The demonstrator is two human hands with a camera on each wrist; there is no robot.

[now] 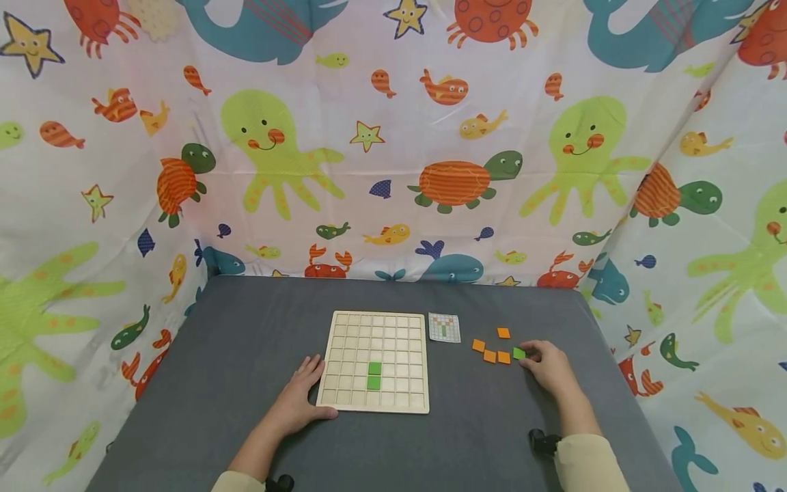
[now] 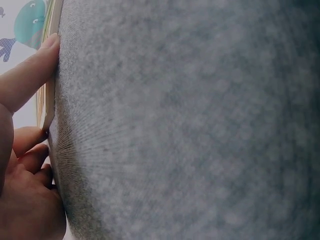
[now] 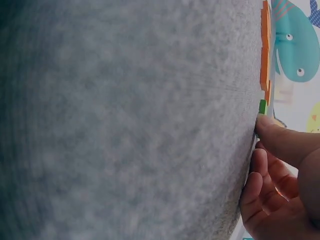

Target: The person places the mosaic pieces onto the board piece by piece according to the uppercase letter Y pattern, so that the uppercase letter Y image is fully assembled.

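A pale wooden grid board [image 1: 350, 342] lies on the table, with two green square tiles [image 1: 374, 376] in neighbouring cells of one column. At its near left corner rests my left hand [image 1: 295, 400]: the thumb [image 2: 42, 60] lies along the near edge, the fingers along the left side. My right hand [image 1: 549, 365] is at the right, thumb and index finger pinching the right side of a green tile [image 1: 519, 353] that sits at table level. In the right wrist view, the thumb [image 3: 272, 131] touches this green tile [image 3: 262, 106]; the index fingertip is hidden there.
Several orange square tiles [image 1: 489, 356] lie loose just left of the right hand. A small pattern card [image 1: 444, 328] with a coloured grid is beside the board's upper right corner. The grey table [image 1: 258, 328] ends at a printed sea-animal curtain [image 1: 344, 239] behind and on both sides.
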